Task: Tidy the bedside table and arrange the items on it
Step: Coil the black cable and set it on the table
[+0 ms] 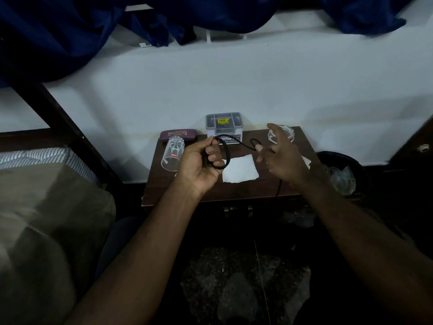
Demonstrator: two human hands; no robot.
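Observation:
Above the dark wooden bedside table, my left hand grips several loops of a thin black cable. The cable runs on to the right, where it makes a small loop over a finger of my right hand, whose other fingers are spread. One strand hangs down over the table's front edge. On the table lie a clear drinking glass on its side at the left, a maroon spectacle case behind it, a grey lidded box at the back, a clear glass dish at the back right, and a white tissue.
A bed with a striped mattress and beige blanket stands at the left. A dark bin holding crumpled plastic stands right of the table. A white wall rises behind, with blue curtains hanging above.

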